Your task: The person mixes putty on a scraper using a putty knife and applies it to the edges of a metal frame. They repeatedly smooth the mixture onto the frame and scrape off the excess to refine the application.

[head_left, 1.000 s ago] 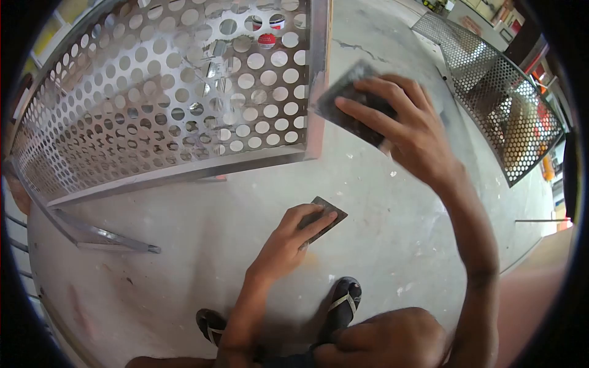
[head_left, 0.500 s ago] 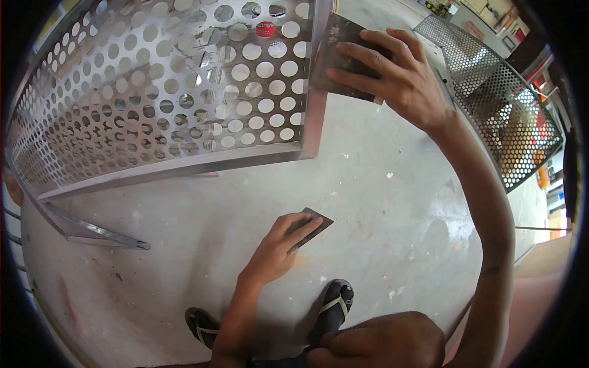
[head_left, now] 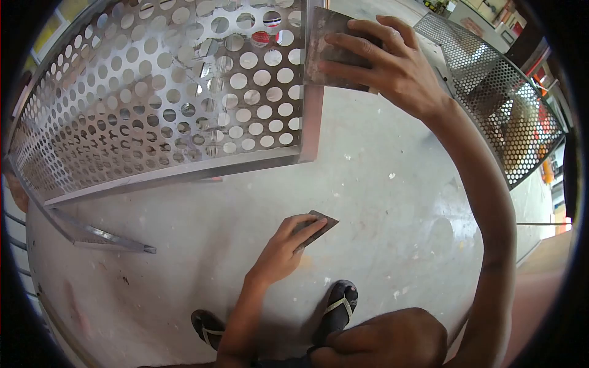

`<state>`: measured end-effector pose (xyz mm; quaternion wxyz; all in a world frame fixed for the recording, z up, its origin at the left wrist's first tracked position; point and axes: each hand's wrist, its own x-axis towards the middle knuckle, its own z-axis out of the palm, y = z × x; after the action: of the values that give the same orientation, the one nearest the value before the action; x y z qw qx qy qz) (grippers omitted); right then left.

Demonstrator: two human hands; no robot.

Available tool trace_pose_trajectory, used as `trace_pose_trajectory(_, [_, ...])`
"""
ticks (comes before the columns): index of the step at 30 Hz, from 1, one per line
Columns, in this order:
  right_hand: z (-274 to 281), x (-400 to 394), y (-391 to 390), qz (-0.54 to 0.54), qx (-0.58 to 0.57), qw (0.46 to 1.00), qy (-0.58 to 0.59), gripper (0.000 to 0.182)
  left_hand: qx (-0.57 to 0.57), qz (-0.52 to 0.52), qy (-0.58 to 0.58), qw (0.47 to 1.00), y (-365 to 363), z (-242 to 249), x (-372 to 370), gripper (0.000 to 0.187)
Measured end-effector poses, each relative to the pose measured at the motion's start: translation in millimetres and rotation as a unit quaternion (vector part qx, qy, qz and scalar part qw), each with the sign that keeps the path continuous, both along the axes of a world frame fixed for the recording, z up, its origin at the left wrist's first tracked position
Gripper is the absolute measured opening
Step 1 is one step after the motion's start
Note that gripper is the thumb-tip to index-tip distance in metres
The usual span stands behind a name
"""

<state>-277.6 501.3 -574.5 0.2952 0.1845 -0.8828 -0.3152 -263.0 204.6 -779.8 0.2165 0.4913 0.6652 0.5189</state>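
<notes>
A large perforated metal panel (head_left: 153, 92) with a metal frame fills the upper left of the head view. My right hand (head_left: 392, 64) holds a dark flat plate (head_left: 334, 46) by its face, fingers spread over it, with the plate's left edge against the panel's right frame edge (head_left: 311, 116). Lower down, over the floor, my left hand (head_left: 285, 245) grips a smaller dark flat blade (head_left: 322, 227) between thumb and fingers, apart from the panel. A red round sticker (head_left: 261, 39) shows at the panel's upper right.
Another perforated dark panel (head_left: 497, 98) stands at the upper right. A metal frame foot (head_left: 123, 241) reaches over the grey floor (head_left: 380, 208) at the left. Part of another person's hand (head_left: 16, 191) shows at the far left edge. My sandalled feet are below.
My right hand and its plate sit slightly further left and up along the panel's edge. My left hand with the blade appears slightly further right. The view has shifted a little.
</notes>
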Motion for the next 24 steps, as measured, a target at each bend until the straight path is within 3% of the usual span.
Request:
trace_pose_trajectory(7, [2,9,23,-0.013,0.024,1.0,0.009,0.057,-0.007,0.016,-0.005,1.0,-5,-5,-1,0.067])
trace_pose_trajectory(10, [13,7,17,0.053,0.039,0.995,0.079,0.046,0.0,0.02,-0.007,1.0,-6,-13,-1,0.066])
trace_pose_trajectory(13, [36,2,-11,-0.017,0.029,0.999,-0.017,0.05,-0.008,0.008,-0.018,1.0,0,-11,0,0.065])
trace_pose_trajectory(17, [23,-16,14,0.043,0.03,0.997,0.051,0.052,0.002,0.003,-0.027,1.0,3,-4,0,0.064])
trace_pose_trajectory(21, [32,2,17,-0.008,0.053,0.998,0.03,0.053,-0.001,0.007,-0.028,1.0,-1,-11,2,0.065])
trace_pose_trajectory(23, [36,5,12,0.006,0.047,0.997,0.057,0.053,-0.004,0.007,-0.029,1.0,-2,-14,3,0.065])
trace_pose_trajectory(24, [28,-9,24,0.083,0.015,0.992,0.094,0.05,-0.004,0.001,-0.047,0.999,-2,-17,3,0.065])
